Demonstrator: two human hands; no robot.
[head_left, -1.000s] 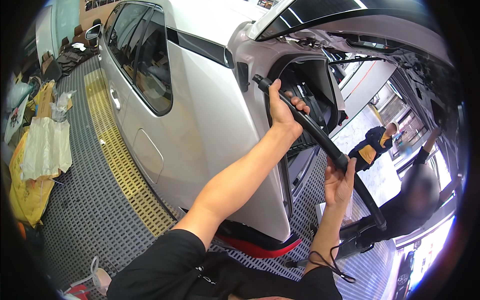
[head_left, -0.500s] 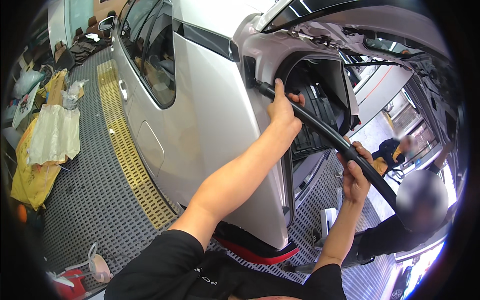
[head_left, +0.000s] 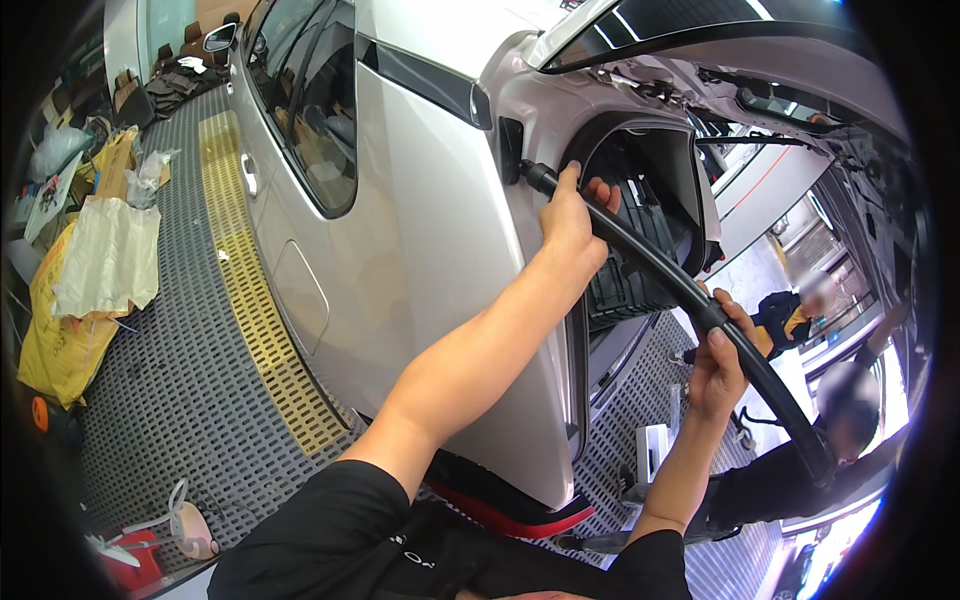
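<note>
Gripped in left hand point(head_left: 570, 222) and right hand point(head_left: 718, 368), a black rod point(head_left: 655, 265) is slanting away from the car point(head_left: 430, 260).
Left hand is clasping it close to the car, right hand farther out.

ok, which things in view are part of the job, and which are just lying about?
Likely part of the job:
black rod, held in left grip and right grip
silver car
its raised tailgate

Seemingly just lying about:
yellow bag
pale sheet
clear plastic bag
cardboard piece
</note>
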